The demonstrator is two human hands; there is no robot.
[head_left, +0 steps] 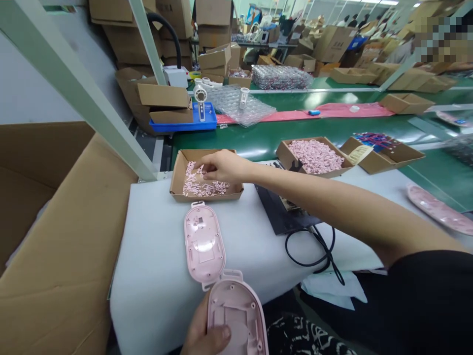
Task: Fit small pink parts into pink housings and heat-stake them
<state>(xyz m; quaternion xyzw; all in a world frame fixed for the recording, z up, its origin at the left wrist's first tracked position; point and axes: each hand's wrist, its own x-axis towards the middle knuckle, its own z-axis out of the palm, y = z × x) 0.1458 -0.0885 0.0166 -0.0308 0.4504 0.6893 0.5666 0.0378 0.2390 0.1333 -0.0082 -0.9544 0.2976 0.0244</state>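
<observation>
My left hand [207, 330] grips a pink plastic shell [236, 315] at the bottom of the head view, thumb pressed on its inner face. Screw posts line the inside of this shell. Just beyond it another pink shell [204, 241] lies on the white table cover, inner side up. My right hand [223, 166] reaches across into a shallow cardboard box [207, 197] of small pink plastic parts [199, 187]. Its fingers are curled together, pointing left and down at the parts. What sits between the fingertips is too small to make out.
A box of pink pieces [314, 155] and a box with wired parts [384, 153] stand on the right. A black cable [328, 251] trails from a dark pad [273, 212]. A large carton [66, 236] flanks the left. Behind runs a green conveyor [251, 138].
</observation>
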